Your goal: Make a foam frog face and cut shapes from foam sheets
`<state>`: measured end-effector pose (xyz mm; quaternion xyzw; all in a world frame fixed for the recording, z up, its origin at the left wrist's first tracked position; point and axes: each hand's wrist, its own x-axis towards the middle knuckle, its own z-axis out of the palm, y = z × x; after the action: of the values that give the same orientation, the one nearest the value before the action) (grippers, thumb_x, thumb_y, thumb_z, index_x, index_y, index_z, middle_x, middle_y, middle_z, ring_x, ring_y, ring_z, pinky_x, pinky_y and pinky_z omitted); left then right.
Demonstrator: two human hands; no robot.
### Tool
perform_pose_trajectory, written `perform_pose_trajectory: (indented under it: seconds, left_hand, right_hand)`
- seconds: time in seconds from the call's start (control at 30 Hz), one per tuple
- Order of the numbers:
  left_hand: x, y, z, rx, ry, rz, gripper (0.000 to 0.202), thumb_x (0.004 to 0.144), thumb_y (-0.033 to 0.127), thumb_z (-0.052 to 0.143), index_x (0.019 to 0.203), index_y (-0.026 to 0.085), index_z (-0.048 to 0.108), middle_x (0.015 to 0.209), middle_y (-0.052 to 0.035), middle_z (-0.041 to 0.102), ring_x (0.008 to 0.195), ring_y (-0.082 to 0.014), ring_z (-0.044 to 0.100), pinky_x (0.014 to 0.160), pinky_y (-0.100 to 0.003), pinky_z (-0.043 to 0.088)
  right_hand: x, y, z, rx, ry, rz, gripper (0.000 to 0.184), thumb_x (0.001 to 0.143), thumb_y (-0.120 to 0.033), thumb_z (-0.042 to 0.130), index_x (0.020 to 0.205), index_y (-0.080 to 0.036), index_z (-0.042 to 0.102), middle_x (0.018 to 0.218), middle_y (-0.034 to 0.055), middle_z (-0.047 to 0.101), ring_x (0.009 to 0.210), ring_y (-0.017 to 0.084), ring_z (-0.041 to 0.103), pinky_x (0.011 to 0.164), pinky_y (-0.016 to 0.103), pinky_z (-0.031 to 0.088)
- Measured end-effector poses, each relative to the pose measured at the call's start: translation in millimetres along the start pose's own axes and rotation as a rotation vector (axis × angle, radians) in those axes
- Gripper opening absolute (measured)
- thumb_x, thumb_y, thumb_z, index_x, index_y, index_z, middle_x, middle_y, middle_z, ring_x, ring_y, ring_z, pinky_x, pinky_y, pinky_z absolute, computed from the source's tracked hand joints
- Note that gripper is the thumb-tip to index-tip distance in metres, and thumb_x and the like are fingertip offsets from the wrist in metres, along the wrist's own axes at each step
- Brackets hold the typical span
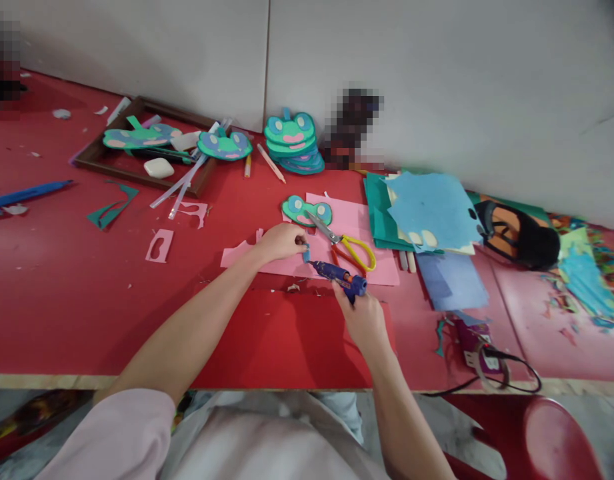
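Cannot see most of the handle of the glue gun, wrapped in the closed right hand. Holds it by the near edge of the pink sheet, nozzle pointing toward a small blue strip pinched in the fingertips of the left hand. Cannot make out the strip's covered upper end, nor any contact or gap between nozzle and strip. Can see only coarse blocks in the blurred patch against the wall. Notice a dark blue barrel with an orange patch, and a narrow, plain strip.
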<state>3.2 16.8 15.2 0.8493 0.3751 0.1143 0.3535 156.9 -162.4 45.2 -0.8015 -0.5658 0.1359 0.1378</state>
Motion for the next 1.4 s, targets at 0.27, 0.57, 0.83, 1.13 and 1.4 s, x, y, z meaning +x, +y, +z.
perform_pose_trajectory:
  seconds: [0.27,0.57,0.83,1.13,1.4]
  left_hand:
    - [-0.6,1.7,-1.4,-0.001,-0.003,-0.020,0.013,0.071,0.025,0.059,0.077,0.018,0.067,0.076,-0.0042,0.067,0.069,-0.0151,0.057,0.060,-0.026,0.038]
    - [0.9,-2.5,0.2,0.005,-0.005,-0.014,0.014,0.073,0.027,0.058,0.079,0.018,0.066,0.078,-0.0036,0.067,0.070,-0.0144,0.056,0.060,-0.025,0.036]
    - [-0.6,1.3,-1.6,0.011,-0.009,-0.018,0.014,0.073,0.026,0.057,0.079,0.018,0.067,0.079,-0.0040,0.068,0.072,-0.0151,0.058,0.061,-0.025,0.037]
    - [0.4,-2.2,0.0,0.003,-0.009,-0.010,0.015,0.073,0.026,0.056,0.080,0.018,0.066,0.078,-0.0037,0.068,0.071,-0.0148,0.058,0.059,-0.025,0.037]
    - [-0.5,0.9,-1.4,-0.001,-0.017,-0.027,0.014,0.073,0.024,0.056,0.080,0.017,0.066,0.080,-0.0043,0.068,0.072,-0.0152,0.059,0.061,-0.025,0.038]
  right_hand:
    - [-0.7,1.3,0.1,0.008,0.009,0.009,0.061,0.086,-0.061,0.030,0.087,-0.012,0.066,0.069,0.0141,0.065,0.068,0.024,0.063,0.050,0.027,0.032]
    - [6.7,-1.0,3.8,0.036,0.007,0.014,0.057,0.087,-0.057,0.030,0.090,-0.013,0.066,0.072,0.0128,0.064,0.068,0.023,0.061,0.052,0.026,0.030]
    - [8.1,-4.0,4.1,0.083,0.005,0.060,0.057,0.086,-0.059,0.033,0.091,-0.013,0.066,0.073,0.0138,0.065,0.067,0.023,0.061,0.051,0.027,0.030]
    - [10.4,-5.6,3.6,0.009,-0.014,0.042,0.058,0.087,-0.059,0.029,0.084,-0.014,0.065,0.069,0.0140,0.065,0.062,0.023,0.061,0.049,0.027,0.027]
    - [9.1,-5.8,8.3,0.007,0.024,0.032,0.057,0.088,-0.056,0.030,0.088,-0.013,0.066,0.070,0.0138,0.065,0.063,0.023,0.061,0.050,0.027,0.027]
